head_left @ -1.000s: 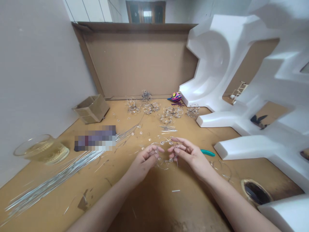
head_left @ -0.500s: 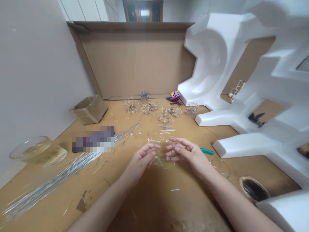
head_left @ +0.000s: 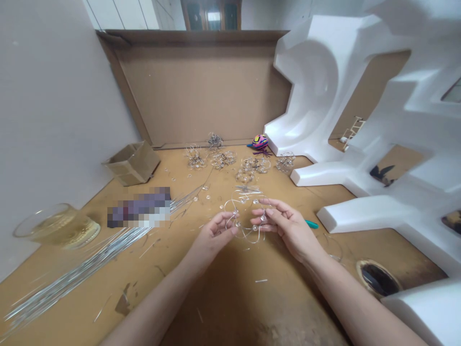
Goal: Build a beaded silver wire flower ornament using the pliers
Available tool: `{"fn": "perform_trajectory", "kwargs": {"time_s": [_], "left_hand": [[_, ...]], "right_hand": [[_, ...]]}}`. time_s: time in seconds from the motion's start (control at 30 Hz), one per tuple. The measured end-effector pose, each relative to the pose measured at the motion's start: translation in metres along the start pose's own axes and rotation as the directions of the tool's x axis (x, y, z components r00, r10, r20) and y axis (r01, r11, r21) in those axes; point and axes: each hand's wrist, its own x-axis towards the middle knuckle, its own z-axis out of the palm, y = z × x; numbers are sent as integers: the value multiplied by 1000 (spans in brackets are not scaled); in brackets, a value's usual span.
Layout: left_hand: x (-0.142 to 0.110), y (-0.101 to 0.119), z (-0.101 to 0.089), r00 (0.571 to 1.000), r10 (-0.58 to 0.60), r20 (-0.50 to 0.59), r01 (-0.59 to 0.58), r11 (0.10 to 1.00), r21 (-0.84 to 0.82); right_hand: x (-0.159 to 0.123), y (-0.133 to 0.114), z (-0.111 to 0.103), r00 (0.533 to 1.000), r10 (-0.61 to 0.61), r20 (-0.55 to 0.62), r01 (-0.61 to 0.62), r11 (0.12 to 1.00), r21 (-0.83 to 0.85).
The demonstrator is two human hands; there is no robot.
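Pinched between thumb and fingers of the right hand [head_left: 292,227], the beaded wire ring [head_left: 255,228] is over the brown table [head_left: 230,298]. At its other side, the left hand [head_left: 213,236] has thumb and forefinger slightly apart; whether they grip, one cannot tell.

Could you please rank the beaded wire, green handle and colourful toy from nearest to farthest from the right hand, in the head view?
1. Beaded wire: held by the right hand.
2. Green handle: just to the hand's right.
3. Colourful toy: far back on the table.
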Motion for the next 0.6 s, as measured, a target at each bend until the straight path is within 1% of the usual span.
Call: {"fn": "perform_trajectory", "kwargs": {"time_s": [0.1,0.17,0.3,0.43,0.5,0.6], "left_hand": [[1,-1,0,998,-16,64,17,1000,-16],[2,-2,0,996,-17,85,20,999,-43],[3,-3,1,998,0,56,5,997,-80],[3,-5,-1,998,26,55,-22,998,-59],[4,-6,-2,998,47,51,-45,998,-33],[5,-6,-4,997,77,27,-77,997,12]], "right_hand": [[0,-1,0,1000,16,4,-16,1000,26],[0,-2,1,999,39,1,-39,998,59],[1,-6,-1,992,122,30,-125,982,140],[3,-8,-6,970,226,85,-240,947,215],[4,-7,-8,964,244,105,-261,943,208],[3,-7,-8,967,229,106,-243,959,143]]}}
